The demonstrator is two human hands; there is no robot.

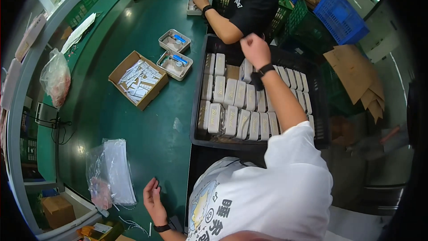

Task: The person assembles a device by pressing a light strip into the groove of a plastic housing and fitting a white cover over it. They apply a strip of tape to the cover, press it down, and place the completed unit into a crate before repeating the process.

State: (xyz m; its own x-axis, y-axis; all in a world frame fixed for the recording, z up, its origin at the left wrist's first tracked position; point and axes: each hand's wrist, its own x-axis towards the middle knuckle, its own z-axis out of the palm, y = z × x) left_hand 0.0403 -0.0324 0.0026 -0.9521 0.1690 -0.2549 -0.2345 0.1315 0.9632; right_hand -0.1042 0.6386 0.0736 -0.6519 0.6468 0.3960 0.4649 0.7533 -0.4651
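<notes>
My right hand (257, 52) is closed above the far part of a black plastic crate (194, 120); what it holds, if anything, is hidden. Just below it, one whitish rectangular tin (245, 70) leans among the rows. Several more tins (230, 120) stand on edge, packed in rows inside the crate, with gold lettering on their lids. A patch of brown cardboard (232, 72) shows in a gap between them. My left hand (154, 203) hovers at or rests on the near edge of the green table, empty, with its fingers loosely apart.
Two open tins (174, 64) with blue items sit beside a cardboard box (141, 103) of white slips. A plastic bag with white sheets (118, 169) lies nearer. Across the crate, a co-worker in black (249, 9) handles another tin (193, 9). Blue crates (341, 15) stand far right.
</notes>
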